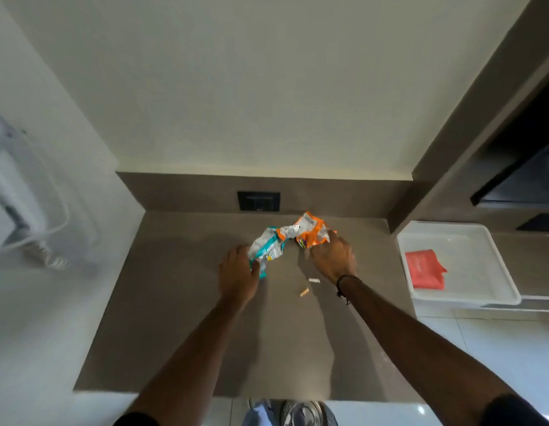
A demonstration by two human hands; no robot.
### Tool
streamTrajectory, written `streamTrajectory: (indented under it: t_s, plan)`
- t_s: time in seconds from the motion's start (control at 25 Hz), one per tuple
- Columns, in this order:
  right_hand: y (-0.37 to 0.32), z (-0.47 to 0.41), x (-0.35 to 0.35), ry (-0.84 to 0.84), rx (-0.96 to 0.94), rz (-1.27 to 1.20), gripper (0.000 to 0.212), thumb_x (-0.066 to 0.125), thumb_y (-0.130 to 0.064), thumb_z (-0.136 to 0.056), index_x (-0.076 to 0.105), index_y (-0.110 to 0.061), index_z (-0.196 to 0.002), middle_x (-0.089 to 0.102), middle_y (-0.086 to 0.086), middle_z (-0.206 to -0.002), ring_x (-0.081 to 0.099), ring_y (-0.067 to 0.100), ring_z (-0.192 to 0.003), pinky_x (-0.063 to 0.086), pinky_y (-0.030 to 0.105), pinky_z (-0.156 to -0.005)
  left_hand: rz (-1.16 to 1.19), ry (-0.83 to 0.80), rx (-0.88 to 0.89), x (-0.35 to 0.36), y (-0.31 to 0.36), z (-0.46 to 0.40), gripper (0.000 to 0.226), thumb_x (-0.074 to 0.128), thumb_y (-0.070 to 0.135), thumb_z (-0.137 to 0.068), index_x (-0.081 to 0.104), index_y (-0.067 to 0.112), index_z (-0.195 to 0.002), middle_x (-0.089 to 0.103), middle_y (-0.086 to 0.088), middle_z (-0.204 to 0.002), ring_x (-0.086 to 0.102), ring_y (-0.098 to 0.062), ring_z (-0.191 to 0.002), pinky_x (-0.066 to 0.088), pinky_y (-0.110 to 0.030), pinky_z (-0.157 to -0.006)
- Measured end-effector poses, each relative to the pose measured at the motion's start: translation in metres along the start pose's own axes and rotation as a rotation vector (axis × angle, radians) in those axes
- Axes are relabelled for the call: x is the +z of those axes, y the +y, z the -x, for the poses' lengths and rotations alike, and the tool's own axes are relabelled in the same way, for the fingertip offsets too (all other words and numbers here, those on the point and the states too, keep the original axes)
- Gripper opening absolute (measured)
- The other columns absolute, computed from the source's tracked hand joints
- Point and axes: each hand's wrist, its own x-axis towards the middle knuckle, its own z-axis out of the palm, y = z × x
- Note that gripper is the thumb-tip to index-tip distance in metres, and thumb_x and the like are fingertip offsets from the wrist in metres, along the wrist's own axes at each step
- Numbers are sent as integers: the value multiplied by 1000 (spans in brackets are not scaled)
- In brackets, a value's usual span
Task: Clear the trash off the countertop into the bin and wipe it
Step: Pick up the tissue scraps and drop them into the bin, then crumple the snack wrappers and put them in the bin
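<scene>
On the brown countertop (190, 318) lie two crumpled snack wrappers near the back. My left hand (237, 276) grips the teal and silver wrapper (267, 245) at its lower end. My right hand (334, 256) is closed on the orange wrapper (313, 230), its fingers over the wrapper's right side. The two wrappers touch in the middle. Two small scraps rest between my wrists: a white scrap (314, 280) and a tan scrap (304, 292). No bin is in sight.
A white tray (470, 298) holding a folded red cloth (425, 269) sits at the right on a lower ledge. A black wall socket (258, 201) is set in the backsplash. A white appliance with a cable (14, 192) hangs at the left. A dark cabinet (525, 167) stands at right.
</scene>
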Motion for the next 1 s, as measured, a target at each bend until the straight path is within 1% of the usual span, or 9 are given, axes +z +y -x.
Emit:
streamTrajectory:
  t_s: [0.16, 0.32, 0.4, 0.52, 0.64, 0.76, 0.88, 0.92, 1.0]
  plan:
    - [-16, -59, 24, -137, -163, 571, 88, 67, -59, -78, 23, -43, -153, 28, 7, -160, 29, 36, -146, 30, 59, -112, -127, -227, 44, 20, -3, -62, 71, 72, 57, -84, 50, 22, -142, 57, -3, -141, 54, -27, -130, 46, -43, -106]
    - [-19, -83, 46, -140, -183, 599, 63, 68, -52, -77, 54, -38, -137, 45, 8, -140, 50, 37, -121, 49, 47, -96, -338, -267, 165, 44, -3, -85, 62, 67, 52, -86, 53, 21, -138, 54, -7, -140, 49, -29, -131, 44, -45, -105]
    - [-19, -84, 48, -113, -30, 384, 51, 71, -53, -74, 69, -33, -121, 56, 4, -125, 59, 34, -110, 54, 41, -91, -291, -218, 129, 46, -6, -89, 48, 66, 43, -88, 60, 22, -131, 61, -6, -133, 55, -28, -126, 48, -44, -104]
    - [-25, -72, 43, -208, 357, -347, 38, 84, -43, -70, 78, -18, -98, 72, 11, -93, 72, 31, -78, 56, 33, -67, 153, -163, -113, 38, -5, -85, 30, 73, 35, -87, 70, 17, -112, 75, -6, -113, 73, -26, -100, 62, -41, -81]
    - [-32, -36, 34, -412, 452, -706, 41, 81, -38, -80, 76, -3, -103, 72, 14, -89, 68, 20, -64, 58, 27, -59, 541, -246, -213, 25, 11, -61, 11, 76, 30, -88, 69, 29, -97, 77, -4, -104, 75, -7, -74, 61, -24, -56]
    - [-30, 9, 18, -570, 399, -853, 42, 78, -40, -84, 75, -5, -106, 78, 15, -96, 74, 22, -76, 64, 35, -73, 568, -281, -93, 17, 27, -24, 16, 71, 22, -93, 72, 18, -108, 76, -10, -108, 77, -17, -89, 63, -30, -74]
    - [-16, 52, -3, -579, 294, -900, 31, 78, -21, -85, 73, 1, -106, 76, 20, -100, 74, 21, -71, 63, 30, -67, 508, -377, 133, 13, 48, 28, 37, 64, 18, -80, 72, 7, -115, 75, -14, -115, 69, -31, -115, 54, -44, -105]
    - [-7, 67, -10, -525, 282, -869, 28, 78, -17, -85, 73, 2, -105, 76, 21, -100, 73, 19, -68, 62, 27, -64, 461, -427, 200, 13, 53, 48, 45, 63, 26, -74, 71, 12, -117, 73, -7, -120, 63, -26, -123, 48, -41, -112]
    - [23, 103, -26, -414, 261, -798, 21, 79, -13, -84, 75, 0, -100, 76, 21, -95, 71, 22, -68, 60, 27, -61, 417, -506, 273, 16, 52, 94, 47, 62, 41, -73, 69, 34, -118, 64, 21, -121, 52, 3, -131, 37, -14, -115]
